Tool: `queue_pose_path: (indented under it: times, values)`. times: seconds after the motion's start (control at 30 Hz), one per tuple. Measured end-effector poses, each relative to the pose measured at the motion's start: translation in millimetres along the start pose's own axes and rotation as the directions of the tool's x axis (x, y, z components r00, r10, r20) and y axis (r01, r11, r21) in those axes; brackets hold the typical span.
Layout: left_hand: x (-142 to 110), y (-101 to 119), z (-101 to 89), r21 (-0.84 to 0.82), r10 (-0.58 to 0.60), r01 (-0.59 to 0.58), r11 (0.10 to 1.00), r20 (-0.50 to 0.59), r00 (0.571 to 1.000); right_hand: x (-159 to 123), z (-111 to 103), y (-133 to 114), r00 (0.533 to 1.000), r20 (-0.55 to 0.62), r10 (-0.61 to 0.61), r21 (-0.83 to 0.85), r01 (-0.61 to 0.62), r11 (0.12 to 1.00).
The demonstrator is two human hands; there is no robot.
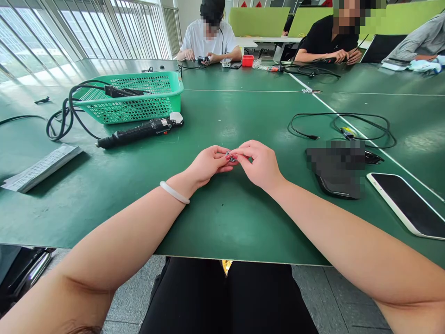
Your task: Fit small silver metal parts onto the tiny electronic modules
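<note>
Over the green table (222, 222), both hands meet around a small dark, silvery part (230, 157), too small to name. My left hand (206, 164) is closed on it from the left, with a pale bangle (174, 192) on the wrist. From the other side, the thumb and forefinger of my right hand (259, 164) pinch at the same part. Fingertips cover most of it. Nearest on the left lies a black electric screwdriver (139, 132) with a cable at its rear end.
Behind the screwdriver stands a green mesh basket (132, 109) with a black corded thing inside. A paper stack (41, 167) lies left. At right are a cable (347, 116), a black pouch-like object (337, 171) and a phone (410, 204). Several people sit across the table.
</note>
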State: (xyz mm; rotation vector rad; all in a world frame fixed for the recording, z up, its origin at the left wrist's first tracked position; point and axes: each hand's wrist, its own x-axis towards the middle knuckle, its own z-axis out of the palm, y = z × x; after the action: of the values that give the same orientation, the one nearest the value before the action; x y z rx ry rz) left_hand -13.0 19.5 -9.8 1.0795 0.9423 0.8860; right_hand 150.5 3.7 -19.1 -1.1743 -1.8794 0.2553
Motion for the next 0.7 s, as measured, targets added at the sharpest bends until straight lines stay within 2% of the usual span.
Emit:
queue_pose_path:
  times: [0.1, 0.3, 0.57, 0.7]
  values:
    - [1.6, 0.0, -0.8, -0.041, -0.003, 0.002, 0.999, -0.034, 0.999, 0.5, -1.0, 0.9, 1.0, -0.026, 0.005, -0.002, -0.005, 1.0]
    - [3.9, 6.3, -2.5, -0.229, -0.043, 0.001, 0.974, -0.178, 0.983, 1.2, 0.9, 4.5, 0.999, -0.035, 0.038, -0.022, -0.038, 0.999]
    - [4.8, 6.6, -3.2, -0.25, -0.071, 0.024, 0.968, -0.181, 0.981, 0.9, 2.3, 3.0, 1.0, 0.003, -0.001, -0.039, 0.002, 0.999]
    - [5.7, 6.2, -4.0, -0.232, -0.049, -0.005, 0.973, -0.23, 0.972, 0.9, 3.6, 4.9, 0.999, 0.03, 0.029, -0.039, -0.028, 0.999]
